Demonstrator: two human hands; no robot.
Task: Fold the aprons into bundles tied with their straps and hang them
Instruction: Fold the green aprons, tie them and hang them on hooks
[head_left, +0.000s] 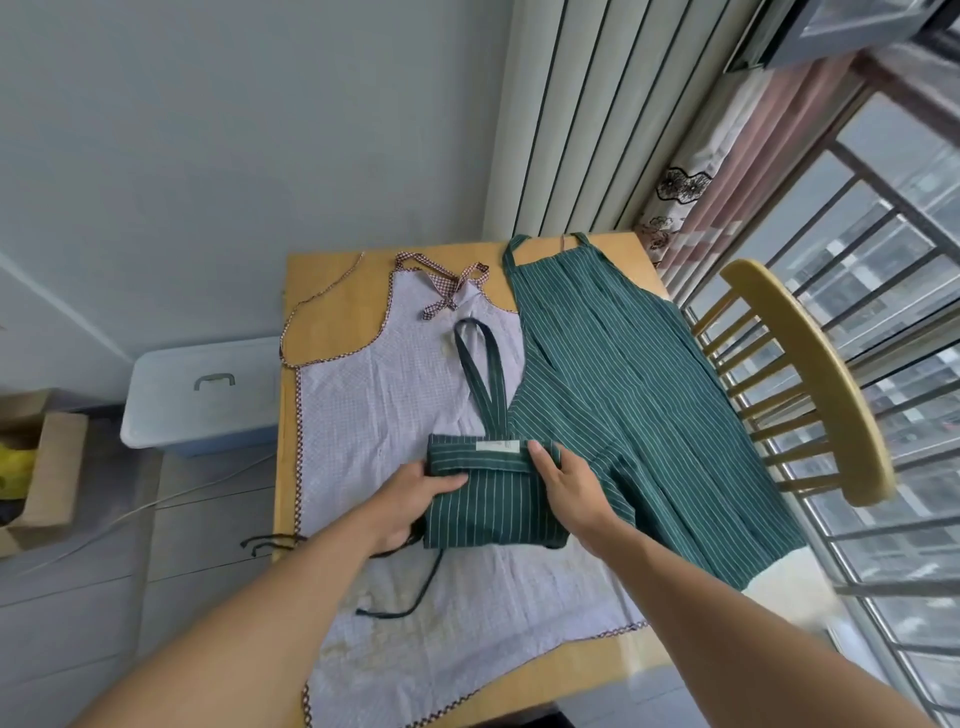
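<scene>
On a wooden table, a left hand grips the left edge of a folded green pinstriped apron, its neck loop stretched toward the table's far edge; the right hand lies flat, fingers relaxed, on its right side, white label showing

The folded bundle and the spread green apron are matt striped cloth, and the pale apron is thin, creased checked cloth. The table is smooth pale wood; the chair is wood with a slight sheen. The bin is translucent plastic, and the box is matt cardboard.
</scene>
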